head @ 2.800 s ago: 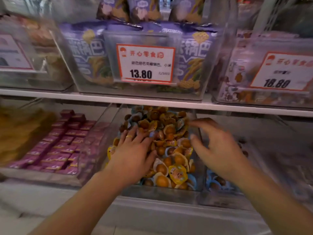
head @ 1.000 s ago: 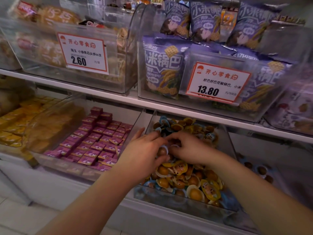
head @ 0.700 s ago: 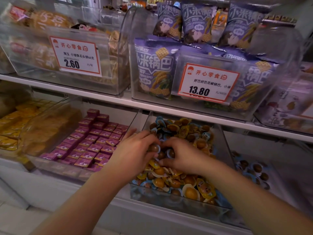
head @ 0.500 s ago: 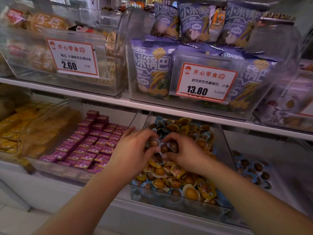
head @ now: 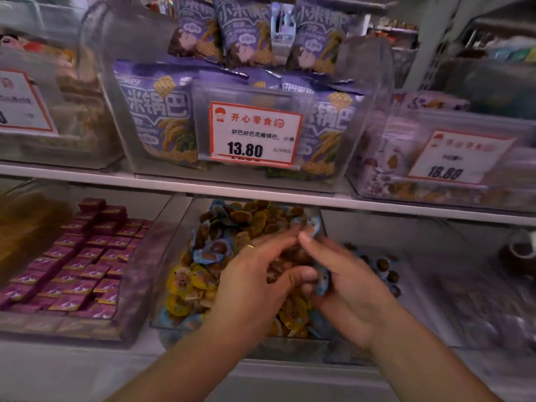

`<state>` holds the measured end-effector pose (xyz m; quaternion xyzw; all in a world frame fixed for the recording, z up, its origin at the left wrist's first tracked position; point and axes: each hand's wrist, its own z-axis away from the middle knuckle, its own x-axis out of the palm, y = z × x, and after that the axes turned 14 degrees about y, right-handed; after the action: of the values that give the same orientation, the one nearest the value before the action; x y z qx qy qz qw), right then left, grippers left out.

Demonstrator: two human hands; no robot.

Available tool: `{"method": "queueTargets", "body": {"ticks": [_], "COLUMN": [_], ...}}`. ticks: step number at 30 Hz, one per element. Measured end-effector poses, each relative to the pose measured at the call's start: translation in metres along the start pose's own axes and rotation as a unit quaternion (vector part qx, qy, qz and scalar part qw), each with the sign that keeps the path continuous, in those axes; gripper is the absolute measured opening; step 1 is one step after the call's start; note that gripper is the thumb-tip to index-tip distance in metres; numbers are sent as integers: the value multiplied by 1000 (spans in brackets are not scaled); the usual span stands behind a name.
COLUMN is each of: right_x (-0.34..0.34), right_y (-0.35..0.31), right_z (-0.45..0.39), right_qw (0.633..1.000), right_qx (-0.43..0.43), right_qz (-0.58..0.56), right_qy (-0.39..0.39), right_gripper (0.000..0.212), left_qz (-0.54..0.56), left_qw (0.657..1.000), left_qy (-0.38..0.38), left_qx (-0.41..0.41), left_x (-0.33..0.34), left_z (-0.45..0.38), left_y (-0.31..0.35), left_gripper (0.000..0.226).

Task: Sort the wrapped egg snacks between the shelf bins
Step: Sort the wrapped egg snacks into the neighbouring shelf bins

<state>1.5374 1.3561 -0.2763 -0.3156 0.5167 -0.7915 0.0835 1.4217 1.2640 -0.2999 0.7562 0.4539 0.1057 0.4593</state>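
A clear middle bin (head: 174, 245) on the lower shelf holds a mixed heap of wrapped egg snacks (head: 200, 277), some in yellow wrappers, some in blue. My left hand (head: 255, 280) and my right hand (head: 348, 285) meet over the heap's right side, fingers curled around a small clump of blue-wrapped egg snacks (head: 320, 281). The image is blurred, so the exact grip of each finger is unclear. The right bin (head: 420, 285) holds a few blue-wrapped eggs (head: 383, 265).
Left of the egg bin stands a bin of purple boxed snacks (head: 78, 265). Above, on the upper shelf (head: 261, 195), a bin of purple crisp bags (head: 153, 117) carries a 13.80 price tag (head: 252, 134). A second tag (head: 455, 158) hangs at right.
The view has swung right. Both hands have drawn back toward the bin's right front, still gathered together on blue-wrapped eggs.
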Motion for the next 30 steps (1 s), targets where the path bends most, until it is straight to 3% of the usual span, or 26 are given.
{"method": "queueTargets", "body": {"ticks": [3,6,10,12,16,19,23,27,30], "right_x": [-39,-91,-157,-177,-187,-162,-105,-68,-56], "right_y": [-25,-49,-61,-61,-61,-57,-38,-13,1], "right_z": [-3,-8,-11,-14,-24,-29,-25,-22,-27], "right_qw": [996,984,943,921,884,880,840,721,671], "right_qx": [-51,-78,-65,-69,-174,-240,-367,-464,-454], "right_qz": [16,69,293,350,366,313,360,513,585], "right_qy": [70,143,145,155,234,266,174,23,-37], "right_gripper": [41,26,23,22,12,21,21,20,23], "left_qz": [-24,-94,-178,-207,-267,-277,-265,-288,-307], "left_qw": [997,988,964,950,922,919,932,932,936], "left_qy": [-70,-104,-169,-201,-232,-230,-201,-166,-140], "left_qx": [21,70,98,117,155,158,146,143,100], "left_x": [11,13,12,14,18,14,-4,-31,-47], "left_z": [5,1,-6,-6,-8,-10,-18,-28,-32], "left_y": [1,-9,-22,-26,-31,-34,-42,-53,-57], "left_gripper": [54,44,49,52,46,40,19,13,12]}}
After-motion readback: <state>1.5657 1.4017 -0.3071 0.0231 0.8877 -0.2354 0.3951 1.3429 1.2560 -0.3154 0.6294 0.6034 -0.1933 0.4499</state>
